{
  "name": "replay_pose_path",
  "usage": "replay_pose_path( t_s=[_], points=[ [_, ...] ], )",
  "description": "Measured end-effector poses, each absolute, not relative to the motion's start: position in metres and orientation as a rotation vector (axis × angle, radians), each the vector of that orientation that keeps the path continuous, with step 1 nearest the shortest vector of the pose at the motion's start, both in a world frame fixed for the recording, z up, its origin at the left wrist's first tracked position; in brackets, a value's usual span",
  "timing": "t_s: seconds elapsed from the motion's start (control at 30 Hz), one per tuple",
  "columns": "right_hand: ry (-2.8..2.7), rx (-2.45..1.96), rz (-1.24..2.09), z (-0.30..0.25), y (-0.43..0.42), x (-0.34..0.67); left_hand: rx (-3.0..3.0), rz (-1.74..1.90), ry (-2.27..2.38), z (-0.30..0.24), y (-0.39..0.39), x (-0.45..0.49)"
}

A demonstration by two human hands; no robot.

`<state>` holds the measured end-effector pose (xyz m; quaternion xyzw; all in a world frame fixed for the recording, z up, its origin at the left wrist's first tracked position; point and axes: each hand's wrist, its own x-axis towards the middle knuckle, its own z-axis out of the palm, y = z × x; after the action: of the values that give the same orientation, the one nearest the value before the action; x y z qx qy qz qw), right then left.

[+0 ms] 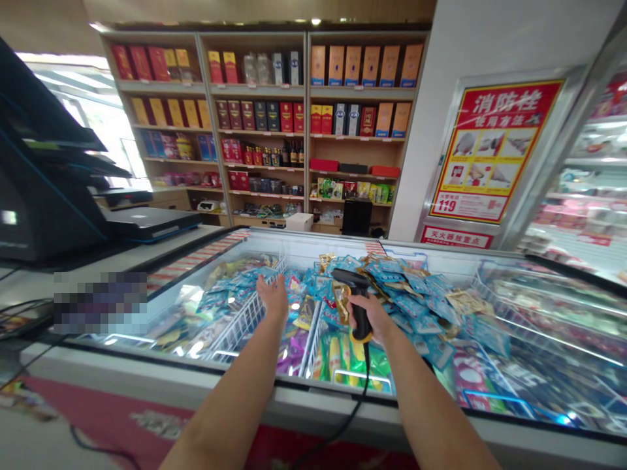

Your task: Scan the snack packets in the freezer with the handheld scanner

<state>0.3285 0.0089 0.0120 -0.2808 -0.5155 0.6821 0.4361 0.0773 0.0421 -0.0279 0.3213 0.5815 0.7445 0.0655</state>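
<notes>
Standing on the counter (17,277) at the far left, a black checkout machine (34,189) faces a glass-topped chest freezer (122,369) that runs across to the right. Under the glass at the left, a white wire basket (245,328) holds mixed packets, hard to tell apart through the glare. Over its right side reaches the left hand (274,295), its grip spread and bare. Next come purple packets (294,349), then yellow-and-green bags (337,356) in a section nearer the middle.

Above these bags, the right hand (372,314) has its grip wrapped around the handle of a barcode scanner (361,320); the handle's long axis stands steeply, the head on top pointing left. A cable (360,395) hangs from the handle toward the near edge. The heap of blue packets (406,297) lies just beyond and right of the scanner, seemingly on the glass, so the right hand is nearer to it than the left. A gold packet (341,301) sits just beside the right fingers; contact is unclear. Farther right, the freezer holds dark blue bags (548,385), blurred.
</notes>
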Motion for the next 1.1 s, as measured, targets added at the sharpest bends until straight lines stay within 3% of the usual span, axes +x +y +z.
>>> replay_pose_path(
  t_s=[0.13, 0.27, 0.5, 1.1],
  points=[
    [-1.278, -0.669, 1.694, 0.008, 0.011, 0.329, 1.486, 2.036, 1.941, -0.022, 0.037, 0.094],
    [-1.289, -0.648, 1.685, 0.006, 0.013, 0.329, 2.015, 1.601, 1.93, -0.021, 0.03, 0.124],
    [-1.279, -0.671, 1.664, 0.012, 0.008, 0.327, 2.197, 1.127, 1.869, -0.026, 0.027, 0.143],
    [-1.299, -0.732, 1.652, 0.012, 0.011, 0.331, 2.146, 1.048, 1.878, -0.021, 0.023, 0.147]
  ],
)
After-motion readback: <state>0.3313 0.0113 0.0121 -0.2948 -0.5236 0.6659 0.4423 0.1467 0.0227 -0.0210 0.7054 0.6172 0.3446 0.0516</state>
